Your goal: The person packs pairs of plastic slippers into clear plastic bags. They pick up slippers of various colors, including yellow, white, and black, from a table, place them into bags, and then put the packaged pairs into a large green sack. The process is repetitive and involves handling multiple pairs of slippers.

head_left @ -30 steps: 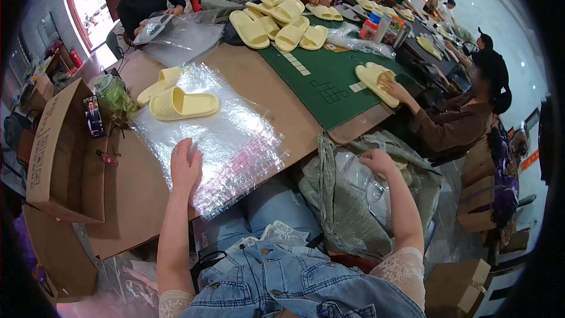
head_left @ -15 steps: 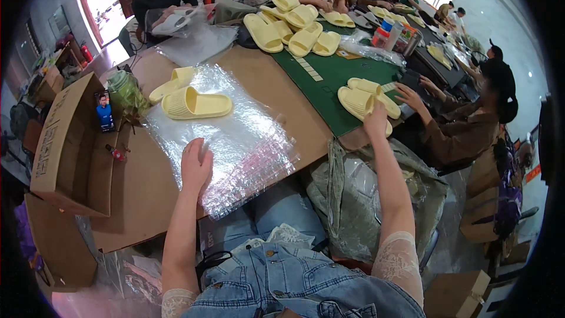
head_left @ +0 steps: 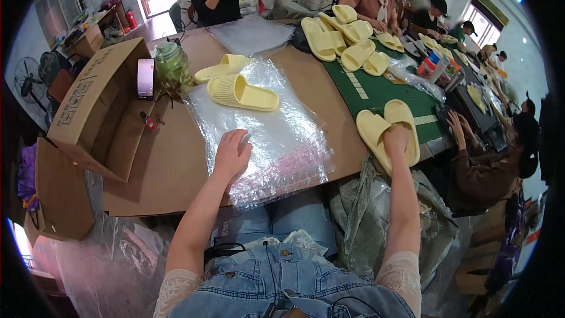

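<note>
My right hand (head_left: 396, 139) is closed on a pair of pale yellow slippers (head_left: 370, 125) at the right end of the table, by the green mat. Its fingers grip where the two slippers meet and hide part of them. The rounded ends of the pair point away from me. My left hand (head_left: 232, 153) rests with fingers stretched out on a stack of clear plastic bags (head_left: 276, 135), holding nothing. Just beyond it, a yellow slipper with a ribbed strap (head_left: 244, 94) lies on the bags. A second yellow slipper (head_left: 215, 70) lies behind that one, partly covered by it.
On the left stand an open cardboard box (head_left: 94, 106), a phone (head_left: 145, 78) and a green jar (head_left: 172, 63). More yellow slippers (head_left: 356, 53) are piled on the green mat (head_left: 376, 91). A co-worker in brown (head_left: 488, 168) sits at the right; others sit farther back.
The slippers in my right hand have turned, so their rounded ends now point away. My view has swung left. The co-worker in black at the back has raised a hand.
</note>
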A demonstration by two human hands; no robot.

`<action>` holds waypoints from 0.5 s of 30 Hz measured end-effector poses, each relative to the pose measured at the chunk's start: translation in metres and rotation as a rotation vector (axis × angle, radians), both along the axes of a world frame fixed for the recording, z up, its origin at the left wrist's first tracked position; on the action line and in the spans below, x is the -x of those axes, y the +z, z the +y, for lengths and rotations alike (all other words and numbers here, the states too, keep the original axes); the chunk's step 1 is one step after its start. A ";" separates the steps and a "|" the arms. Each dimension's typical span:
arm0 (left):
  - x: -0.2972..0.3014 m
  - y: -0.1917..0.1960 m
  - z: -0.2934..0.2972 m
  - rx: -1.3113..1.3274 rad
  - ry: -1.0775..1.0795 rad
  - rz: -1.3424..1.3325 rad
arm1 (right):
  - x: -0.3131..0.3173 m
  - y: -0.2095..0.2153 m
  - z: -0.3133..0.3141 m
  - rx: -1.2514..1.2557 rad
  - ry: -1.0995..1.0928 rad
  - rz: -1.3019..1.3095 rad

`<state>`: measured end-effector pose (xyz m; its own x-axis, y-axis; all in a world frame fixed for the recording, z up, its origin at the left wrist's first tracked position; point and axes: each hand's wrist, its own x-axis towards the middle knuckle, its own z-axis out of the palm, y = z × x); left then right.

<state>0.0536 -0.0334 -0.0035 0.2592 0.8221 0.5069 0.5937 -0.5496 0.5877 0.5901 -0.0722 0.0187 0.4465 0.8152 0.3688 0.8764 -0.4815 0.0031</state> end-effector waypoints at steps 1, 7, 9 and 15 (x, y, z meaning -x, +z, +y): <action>0.002 -0.002 0.001 -0.001 0.009 -0.003 | 0.020 0.007 0.002 -0.044 0.082 0.038; -0.001 0.004 -0.003 0.006 0.006 0.012 | 0.104 0.049 -0.008 -0.356 0.307 0.381; -0.001 0.005 -0.003 0.003 0.006 0.009 | 0.120 0.050 -0.003 -0.448 0.454 0.430; 0.005 -0.001 -0.002 0.006 0.029 0.039 | 0.252 0.080 -0.012 -0.250 0.557 0.600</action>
